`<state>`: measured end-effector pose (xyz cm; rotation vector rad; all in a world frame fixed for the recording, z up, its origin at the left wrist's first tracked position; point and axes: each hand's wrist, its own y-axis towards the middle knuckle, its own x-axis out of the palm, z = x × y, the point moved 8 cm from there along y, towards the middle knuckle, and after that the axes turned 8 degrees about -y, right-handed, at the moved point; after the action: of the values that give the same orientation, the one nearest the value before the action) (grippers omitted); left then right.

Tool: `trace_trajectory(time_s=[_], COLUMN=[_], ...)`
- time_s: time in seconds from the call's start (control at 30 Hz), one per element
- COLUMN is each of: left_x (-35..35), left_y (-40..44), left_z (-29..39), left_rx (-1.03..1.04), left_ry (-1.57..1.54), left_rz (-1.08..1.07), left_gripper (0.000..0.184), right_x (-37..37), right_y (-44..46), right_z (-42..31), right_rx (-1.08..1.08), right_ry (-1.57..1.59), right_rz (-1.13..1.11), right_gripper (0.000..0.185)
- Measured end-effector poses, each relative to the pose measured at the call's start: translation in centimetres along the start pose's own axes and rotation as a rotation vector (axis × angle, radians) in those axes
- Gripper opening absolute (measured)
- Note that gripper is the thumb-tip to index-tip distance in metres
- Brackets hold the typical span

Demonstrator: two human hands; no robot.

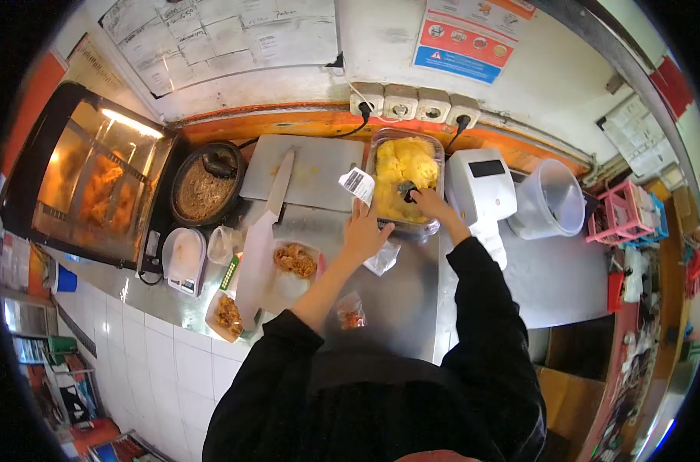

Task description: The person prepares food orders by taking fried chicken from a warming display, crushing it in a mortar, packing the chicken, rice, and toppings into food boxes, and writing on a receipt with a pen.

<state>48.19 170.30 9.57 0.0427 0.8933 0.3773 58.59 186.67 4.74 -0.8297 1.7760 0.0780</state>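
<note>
A clear plastic tub (441, 173) holds yellow rice (407, 158) in mounds. My right hand (434, 209) reaches into its right side, its fingers closed on a black scoop (407, 191) that is partly sunk in the rice. Beside the tub's left wall, my left hand (365, 233) has its fingers stretched out and its thumb apart. Its fingertips meet a white printed paper (357, 185); whether they grip it is hard to see. Just below the tub lies a small white packet (383, 258). Nearer my body is a clear sachet (350, 311) with red contents.
Left of my arms, an open box holds fried chicken (295, 260), with another food box (228, 316) beside it. A knife (281, 185) lies on a cutting board (315, 173). A lit warmer (96, 177) stands far left; a white printer-like machine (482, 185) and bucket (548, 200) stand right.
</note>
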Motion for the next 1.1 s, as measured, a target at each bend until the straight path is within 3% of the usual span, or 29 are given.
trace_trajectory(time_s=[0.03,0.07,0.13,0.2,0.27,0.33,0.4,0.5,0.53,0.57,0.6,0.67,0.7,0.77,0.97,1.1], left_x=[1.5,3.0,5.5,5.7,5.8,5.8,5.4,5.0,4.9,5.0,5.1,5.7,5.7,5.4,5.5,5.1], left_y=[1.1,1.6,2.2,2.1,1.8,1.1,1.8,1.6,1.9,2.0,1.8,1.7,1.8,1.9,2.2,2.2], left_z=[-1.5,-3.2,-5.5,-5.6,-5.4,-5.3,-5.0,-4.8,-4.5,-4.3,-4.2,-4.4,-4.4,-4.0,-4.1,-3.9], left_rx=[-0.097,-0.194,-0.096,-0.015,-0.043,-0.062,-0.066,-0.140,-0.133,-0.157,-0.185,-0.152,-0.115,-0.127,-0.146,-0.150], left_ry=[0.011,0.021,-0.063,-0.151,-0.118,-0.133,-0.146,-0.063,-0.059,0.001,0.060,0.109,0.159,0.147,0.141,0.183], left_rz=[-0.037,-0.079,0.002,0.078,0.022,0.019,0.056,0.024,0.030,0.033,0.035,0.068,0.101,0.093,0.092,0.073], left_gripper=[0.072,0.076,0.079,0.082,0.081,0.081,0.082,0.079,0.079,0.079,0.079,0.078,0.077,0.077,0.079,0.079], right_x=[1.8,2.9,6.0,5.6,4.8,3.4,2.9,3.3,3.6,2.8,2.3,3.9,3.9,5.3,6.1,6.1], right_y=[1.2,2.0,3.1,2.8,3.4,2.5,2.5,3.1,3.0,1.5,1.2,0.8,1.0,0.2,-0.3,-0.5], right_z=[1.7,2.1,1.2,-0.2,-1.7,-1.8,-3.2,-3.0,-2.8,-3.3,-3.6,-2.4,-2.6,-2.3,-2.3,-1.9], right_rx=[0.147,0.138,0.136,0.089,-0.200,-0.382,-0.573,-0.616,-0.609,-0.399,-0.400,-0.045,-0.050,0.116,0.107,0.093], right_ry=[0.436,0.431,0.934,0.845,0.398,0.214,0.072,0.084,0.016,0.227,0.226,0.643,0.645,0.833,1.080,1.063], right_rz=[-0.093,-0.099,-0.250,-0.250,-0.076,0.037,-0.145,-0.189,-0.240,-0.412,-0.412,-0.711,-0.711,-0.914,-0.940,-1.028], right_gripper=[0.036,0.036,0.036,0.033,0.034,0.038,0.042,0.042,0.040,0.036,0.036,0.035,0.035,0.042,0.046,0.054])
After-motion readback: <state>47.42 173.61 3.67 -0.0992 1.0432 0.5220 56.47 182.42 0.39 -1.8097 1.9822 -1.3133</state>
